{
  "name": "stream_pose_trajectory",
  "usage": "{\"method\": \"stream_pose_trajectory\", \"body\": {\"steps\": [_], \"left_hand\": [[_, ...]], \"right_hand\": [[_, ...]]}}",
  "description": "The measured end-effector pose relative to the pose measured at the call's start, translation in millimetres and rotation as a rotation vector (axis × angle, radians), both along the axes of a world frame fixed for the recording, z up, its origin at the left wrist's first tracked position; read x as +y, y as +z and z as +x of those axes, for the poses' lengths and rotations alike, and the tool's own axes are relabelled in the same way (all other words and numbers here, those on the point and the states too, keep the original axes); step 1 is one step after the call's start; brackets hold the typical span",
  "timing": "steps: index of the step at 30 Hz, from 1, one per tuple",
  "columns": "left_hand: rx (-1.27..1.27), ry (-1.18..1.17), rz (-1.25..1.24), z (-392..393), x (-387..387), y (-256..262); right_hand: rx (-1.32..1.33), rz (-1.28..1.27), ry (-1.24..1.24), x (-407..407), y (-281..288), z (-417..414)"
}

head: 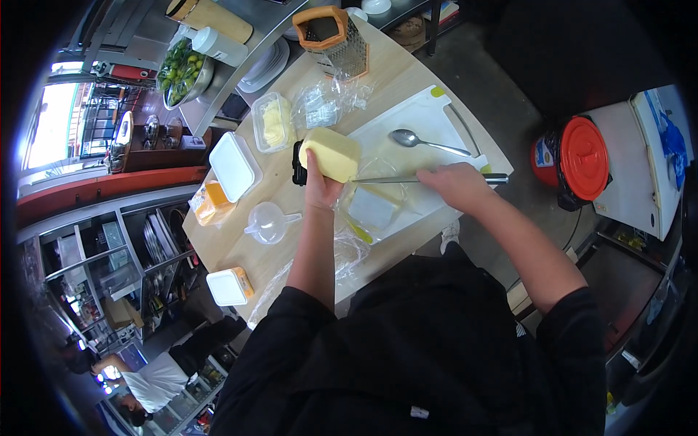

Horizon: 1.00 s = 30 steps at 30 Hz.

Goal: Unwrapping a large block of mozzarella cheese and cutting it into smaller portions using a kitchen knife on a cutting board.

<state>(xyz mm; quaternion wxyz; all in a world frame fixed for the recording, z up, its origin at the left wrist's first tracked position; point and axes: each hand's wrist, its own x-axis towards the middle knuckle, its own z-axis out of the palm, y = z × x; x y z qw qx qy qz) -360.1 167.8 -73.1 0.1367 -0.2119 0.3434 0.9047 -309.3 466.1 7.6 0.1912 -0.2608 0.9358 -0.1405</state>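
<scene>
My left hand (323, 185) grips a block of pale yellow cheese or butter (332, 152), tilted above the table. A knife or similar metal tool (493, 179) is held in my right hand (455, 182), its thin end touching the block's lower edge. Beneath it, on a white cutting board (431, 117), lies another pale block (373, 207) with plastic film and a white patch. A metal spoon (406, 138) rests farther up the board. Beside my left hand, a black object (298, 163) is partly hidden. An open plastic tub (274, 122) holds pale yellow pieces or shavings.
On the wooden table (289, 210) stand a box grater (338, 46), crumpled plastic wrap (322, 103), a clear funnel (268, 223), a white-lidded container (233, 166), wrapped orange cheese (210, 203) and a small tub (229, 287). A red-lidded bin (583, 158) is at right; another person (158, 381) is at lower left.
</scene>
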Motion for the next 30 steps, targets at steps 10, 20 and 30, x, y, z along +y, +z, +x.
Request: {"method": "stream_pose_trajectory", "body": {"steps": [10, 20, 30], "left_hand": [[0.027, -0.142, -0.235, -14, -11, 14], [0.099, -0.078, -0.196, -28, 7, 89], [0.369, -0.419, -1.266, -65, 46, 97]], "right_hand": [[-0.047, 0.019, -0.015, -28, -2, -10], [0.004, 0.068, -0.153, -12, 5, 13], [-0.206, -0.133, -0.67, 87, 29, 112]]}}
